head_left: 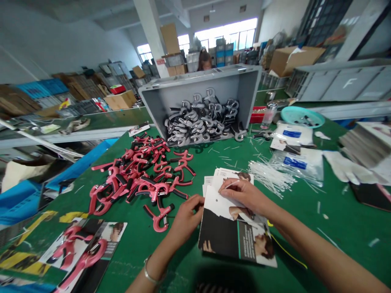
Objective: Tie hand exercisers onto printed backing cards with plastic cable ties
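Left hand (186,213) pinches the left edge of the top card (235,236) on the desk (336,228), beside the pink grippers (137,175). Right hand (244,195) rests on it, fingers closed on a thin white tie (230,185). Prob. best: hold card flat w/ left, steady tie tip by the punched hole. Tie's far end is hidden under fingers; cards beneath are mostly covered.

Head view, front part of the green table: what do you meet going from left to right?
Packaged pink grippers → pile of loose pink grippers → left hand → printed cards → white plastic ties → clear bags with blue labels → white glove.
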`<state>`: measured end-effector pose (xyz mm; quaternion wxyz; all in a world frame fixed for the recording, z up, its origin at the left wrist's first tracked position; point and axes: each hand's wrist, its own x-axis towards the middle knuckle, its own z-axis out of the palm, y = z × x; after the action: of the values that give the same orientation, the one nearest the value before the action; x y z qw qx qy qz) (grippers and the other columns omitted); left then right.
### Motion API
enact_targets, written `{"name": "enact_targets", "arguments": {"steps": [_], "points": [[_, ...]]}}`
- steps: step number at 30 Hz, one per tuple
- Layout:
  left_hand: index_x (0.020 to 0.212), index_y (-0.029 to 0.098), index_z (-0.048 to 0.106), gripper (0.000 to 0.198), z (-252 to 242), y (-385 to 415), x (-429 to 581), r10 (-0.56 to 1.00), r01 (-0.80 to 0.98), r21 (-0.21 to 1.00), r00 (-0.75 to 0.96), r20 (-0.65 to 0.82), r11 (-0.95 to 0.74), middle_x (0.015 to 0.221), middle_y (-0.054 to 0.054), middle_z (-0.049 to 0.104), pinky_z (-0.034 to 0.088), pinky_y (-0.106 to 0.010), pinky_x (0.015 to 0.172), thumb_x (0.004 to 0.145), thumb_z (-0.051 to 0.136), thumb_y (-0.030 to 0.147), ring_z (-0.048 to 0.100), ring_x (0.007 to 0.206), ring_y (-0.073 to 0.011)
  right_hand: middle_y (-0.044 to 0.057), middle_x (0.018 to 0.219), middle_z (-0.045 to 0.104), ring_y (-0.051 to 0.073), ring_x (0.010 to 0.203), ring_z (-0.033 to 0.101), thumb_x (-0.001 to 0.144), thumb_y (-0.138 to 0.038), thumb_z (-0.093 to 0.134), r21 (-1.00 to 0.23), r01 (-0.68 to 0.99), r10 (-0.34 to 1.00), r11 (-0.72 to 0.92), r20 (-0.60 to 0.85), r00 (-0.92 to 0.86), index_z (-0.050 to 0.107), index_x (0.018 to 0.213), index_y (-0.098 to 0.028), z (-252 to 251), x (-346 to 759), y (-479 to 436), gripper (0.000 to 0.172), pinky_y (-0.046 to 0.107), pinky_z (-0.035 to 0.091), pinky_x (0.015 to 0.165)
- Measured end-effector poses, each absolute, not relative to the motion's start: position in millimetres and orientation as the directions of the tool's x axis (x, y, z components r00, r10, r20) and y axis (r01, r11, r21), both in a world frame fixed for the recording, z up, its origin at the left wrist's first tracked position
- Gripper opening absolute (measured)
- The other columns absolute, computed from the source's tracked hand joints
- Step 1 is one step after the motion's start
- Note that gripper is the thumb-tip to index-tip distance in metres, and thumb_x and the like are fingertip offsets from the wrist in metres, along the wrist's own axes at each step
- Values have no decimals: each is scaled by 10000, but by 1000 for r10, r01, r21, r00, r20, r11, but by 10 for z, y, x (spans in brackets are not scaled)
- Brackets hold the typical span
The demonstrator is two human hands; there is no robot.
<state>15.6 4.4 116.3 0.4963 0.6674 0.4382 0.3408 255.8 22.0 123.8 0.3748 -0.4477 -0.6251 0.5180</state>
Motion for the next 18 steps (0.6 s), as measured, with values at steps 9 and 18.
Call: {"name": "enact_targets", "arguments": {"steps": [9, 18], "points": [[886, 196, 762, 130, 1206, -274, -104, 963, 156, 981, 260, 75, -119, 954, -86, 665, 481, -314, 859, 861, 675, 289, 613, 927, -222, 25, 777, 661, 161, 691, 573, 758, -527, 744, -998, 35, 937, -50, -59, -344, 722, 815, -220, 1225, 2397, 260, 313, 274, 463, 603], [951, 179, 705, 232, 990, -171, 263, 982, -172, 981, 177, -64, 95, 876, -34, 705, 502, -279, 763, 781, 740, 333, 640, 810, -184, -6, 754, 594, 117, 608, 502, 813, -505, 702, -997, 27, 942, -77, -81, -326, 670, 874, -210, 1202, 2316, 143, 303, 229, 378, 501]]}}
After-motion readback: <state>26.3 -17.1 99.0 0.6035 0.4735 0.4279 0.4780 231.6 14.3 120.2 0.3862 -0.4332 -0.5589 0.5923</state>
